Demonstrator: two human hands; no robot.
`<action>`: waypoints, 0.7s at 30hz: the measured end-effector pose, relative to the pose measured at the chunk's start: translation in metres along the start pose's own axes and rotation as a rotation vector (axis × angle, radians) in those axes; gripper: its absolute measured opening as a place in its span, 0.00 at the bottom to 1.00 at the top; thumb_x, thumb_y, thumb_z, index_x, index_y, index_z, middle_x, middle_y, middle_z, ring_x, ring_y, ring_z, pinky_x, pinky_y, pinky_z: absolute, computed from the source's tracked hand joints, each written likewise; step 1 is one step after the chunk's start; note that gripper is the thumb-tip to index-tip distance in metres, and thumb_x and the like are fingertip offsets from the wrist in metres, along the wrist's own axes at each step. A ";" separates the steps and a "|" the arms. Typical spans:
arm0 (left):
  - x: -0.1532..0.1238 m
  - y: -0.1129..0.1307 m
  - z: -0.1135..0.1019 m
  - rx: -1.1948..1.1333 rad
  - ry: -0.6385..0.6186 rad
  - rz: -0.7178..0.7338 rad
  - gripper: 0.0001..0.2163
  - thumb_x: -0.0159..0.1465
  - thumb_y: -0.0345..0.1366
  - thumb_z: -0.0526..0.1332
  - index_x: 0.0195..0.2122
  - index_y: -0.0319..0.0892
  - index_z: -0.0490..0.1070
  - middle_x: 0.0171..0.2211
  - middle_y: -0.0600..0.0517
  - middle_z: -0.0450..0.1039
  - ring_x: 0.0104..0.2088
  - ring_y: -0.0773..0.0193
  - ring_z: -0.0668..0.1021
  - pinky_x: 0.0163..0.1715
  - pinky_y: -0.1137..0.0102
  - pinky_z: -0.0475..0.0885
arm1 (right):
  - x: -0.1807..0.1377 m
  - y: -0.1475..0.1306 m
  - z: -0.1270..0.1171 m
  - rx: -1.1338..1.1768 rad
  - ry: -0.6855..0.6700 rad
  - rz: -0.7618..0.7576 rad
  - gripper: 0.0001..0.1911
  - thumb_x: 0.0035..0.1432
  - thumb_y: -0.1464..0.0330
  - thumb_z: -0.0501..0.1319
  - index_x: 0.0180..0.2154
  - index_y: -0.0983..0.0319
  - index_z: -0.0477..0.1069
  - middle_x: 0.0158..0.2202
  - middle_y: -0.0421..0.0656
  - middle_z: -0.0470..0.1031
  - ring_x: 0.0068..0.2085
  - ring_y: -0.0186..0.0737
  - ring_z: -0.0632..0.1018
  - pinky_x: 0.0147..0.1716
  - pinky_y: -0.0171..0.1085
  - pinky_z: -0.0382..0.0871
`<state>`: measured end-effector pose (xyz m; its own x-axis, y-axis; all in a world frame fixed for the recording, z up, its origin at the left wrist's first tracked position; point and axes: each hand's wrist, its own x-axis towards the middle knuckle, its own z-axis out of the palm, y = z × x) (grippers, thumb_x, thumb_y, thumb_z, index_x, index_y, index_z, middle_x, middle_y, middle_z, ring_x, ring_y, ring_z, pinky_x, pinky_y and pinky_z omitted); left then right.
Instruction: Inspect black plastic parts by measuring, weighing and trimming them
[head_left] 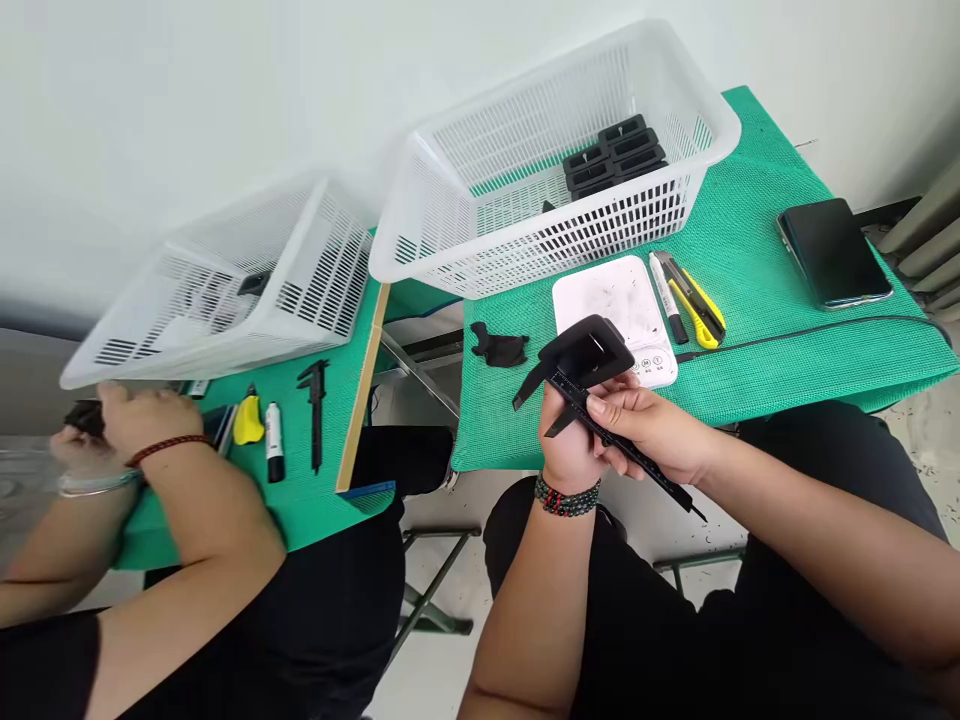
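My left hand [568,440], with a beaded bracelet on its wrist, grips a black rectangular frame-shaped part [611,345] that has an opening through it. Most of the left fingers are hidden behind the part and the tool. In my right hand [652,425] is a black caliper [637,460], thumb on its body, its jaws spread beside the part. Whether the jaws touch the part I cannot tell. Just beyond lies a white digital scale [607,295] with dark smudges on its plate. A crumpled black scrap [499,348] rests left of the scale.
A white basket [540,240] holds several black parts [615,155]. Right of the scale lie a marker [667,295], a yellow utility knife [697,305], a cable [817,330] and a phone [836,250]. At left, a co-worker's hands [150,425] work near another basket [217,280] and caliper [316,410].
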<state>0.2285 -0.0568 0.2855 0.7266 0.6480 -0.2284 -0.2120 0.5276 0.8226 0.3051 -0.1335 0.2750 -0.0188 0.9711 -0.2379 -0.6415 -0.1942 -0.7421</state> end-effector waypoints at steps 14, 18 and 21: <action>-0.003 0.000 -0.004 0.055 -0.083 -0.066 0.37 0.61 0.69 0.48 0.39 0.39 0.80 0.34 0.40 0.80 0.34 0.49 0.84 0.22 0.63 0.78 | -0.005 -0.005 -0.002 0.055 -0.041 0.006 0.23 0.56 0.49 0.68 0.29 0.64 0.75 0.13 0.36 0.70 0.12 0.29 0.66 0.12 0.28 0.59; -0.004 0.001 -0.007 0.009 -0.084 -0.055 0.40 0.61 0.71 0.44 0.41 0.40 0.80 0.36 0.39 0.80 0.40 0.48 0.84 0.29 0.62 0.81 | -0.005 -0.006 -0.004 0.093 -0.094 0.014 0.23 0.53 0.50 0.71 0.33 0.65 0.76 0.17 0.38 0.74 0.15 0.31 0.70 0.16 0.29 0.64; -0.003 0.001 -0.007 -0.035 -0.060 -0.087 0.41 0.61 0.72 0.44 0.44 0.39 0.80 0.37 0.39 0.80 0.40 0.47 0.84 0.29 0.61 0.80 | -0.005 -0.004 -0.004 0.082 -0.094 0.005 0.23 0.54 0.50 0.71 0.33 0.65 0.75 0.17 0.38 0.74 0.16 0.30 0.70 0.17 0.29 0.63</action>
<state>0.2213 -0.0544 0.2830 0.7808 0.5656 -0.2653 -0.1689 0.5999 0.7820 0.3108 -0.1379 0.2762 -0.0918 0.9797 -0.1784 -0.7018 -0.1907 -0.6864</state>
